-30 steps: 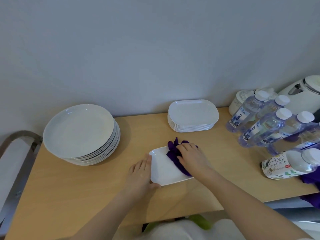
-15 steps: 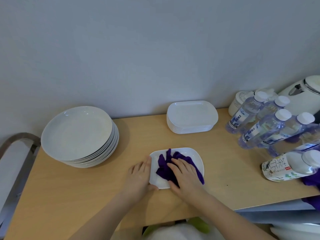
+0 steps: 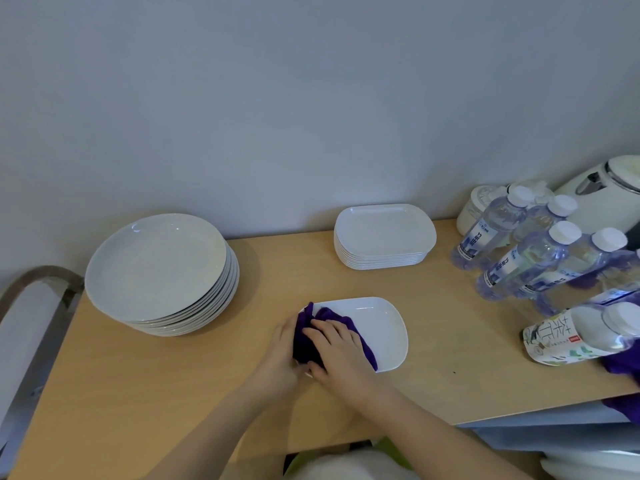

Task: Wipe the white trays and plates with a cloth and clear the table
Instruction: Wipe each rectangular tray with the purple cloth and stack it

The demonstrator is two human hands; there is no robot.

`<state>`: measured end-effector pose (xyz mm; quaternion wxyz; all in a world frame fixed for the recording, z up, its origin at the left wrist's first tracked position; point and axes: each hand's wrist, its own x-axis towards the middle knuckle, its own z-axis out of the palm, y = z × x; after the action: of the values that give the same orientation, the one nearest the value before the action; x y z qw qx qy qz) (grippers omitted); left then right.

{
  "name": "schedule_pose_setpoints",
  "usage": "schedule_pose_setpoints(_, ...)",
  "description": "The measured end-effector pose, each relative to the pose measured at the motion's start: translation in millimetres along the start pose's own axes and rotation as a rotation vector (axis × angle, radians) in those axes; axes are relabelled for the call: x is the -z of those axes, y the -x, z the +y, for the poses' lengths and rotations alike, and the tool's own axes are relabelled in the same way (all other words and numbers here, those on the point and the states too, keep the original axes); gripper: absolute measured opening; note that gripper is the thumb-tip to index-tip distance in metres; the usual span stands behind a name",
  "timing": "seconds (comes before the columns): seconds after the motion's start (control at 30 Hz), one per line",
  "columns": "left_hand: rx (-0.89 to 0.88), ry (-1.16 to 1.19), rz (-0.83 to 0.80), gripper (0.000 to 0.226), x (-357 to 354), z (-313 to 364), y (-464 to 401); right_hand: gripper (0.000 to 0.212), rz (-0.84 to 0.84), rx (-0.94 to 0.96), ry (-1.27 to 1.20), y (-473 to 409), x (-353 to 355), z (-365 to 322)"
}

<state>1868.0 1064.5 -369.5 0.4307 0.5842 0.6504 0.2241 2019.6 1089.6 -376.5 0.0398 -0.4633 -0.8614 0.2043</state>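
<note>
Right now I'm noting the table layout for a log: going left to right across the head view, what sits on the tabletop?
Stack of round plates → left hand → purple cloth → right hand → stack of white trays → water bottles → white kettle.

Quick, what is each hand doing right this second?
Left hand: fingers straight, steadying the left edge of the white tray.
Right hand: flat, pressing the purple cloth onto the tray, gripping nothing.
</note>
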Motion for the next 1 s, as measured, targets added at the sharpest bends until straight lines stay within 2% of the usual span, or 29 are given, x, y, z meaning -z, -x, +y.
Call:
schedule_pose_setpoints(0.07,0.157,0.193,0.071,0.077,1.0,2.8,1.7,0.052,-0.002,-0.013,0.006,-1.2,0.3,-0.3)
schedule_pose_setpoints(0.13,0.23,0.249,0.114,0.061,2.0,6.1,3.4,0.049,-0.012,-0.044,0.023,-4.6,0.6,-3.3)
schedule_pose_setpoints(0.3,0.272,0.308,0.103,0.025,5.0,18.4,2.0,0.042,-0.008,-0.215,0.004,-18.2,7.3,-13.9)
schedule_pose_setpoints(0.4,0.305,0.331,0.152,0.009,4.4,24.3,1.8,0.041,0.022,-0.22,-0.05,-22.0,11.3,-17.0)
schedule_pose_setpoints(0.5,0.343,0.4,0.216,0.014,0.5,25.3,3.3,0.041,0.05,-0.157,-0.127,-18.2,15.9,-20.7)
schedule_pose_setpoints(0.6,0.351,0.457,0.177,0.025,2.0,27.9,4.2,0.043,0.108,-0.133,-0.081,-15.6,19.1,-22.3)
schedule_pose_setpoints(0.7,0.349,0.496,0.134,0.031,8.3,31.1,5.2,0.042,0.137,-0.194,-0.011,-20.6,22.9,-22.9)
schedule_pose_setpoints(0.8,0.364,0.525,0.125,0.033,12.9,30.5,8.2,0.038,0.161,-0.298,-0.044,-26.8,30.0,-18.2)
schedule_pose_setpoints(1.0,0.428,0.633,0.228,0.039,23.9,23.6,14.6,0.039,0.18,-0.417,-0.004,-19.5,46.8,16.1)
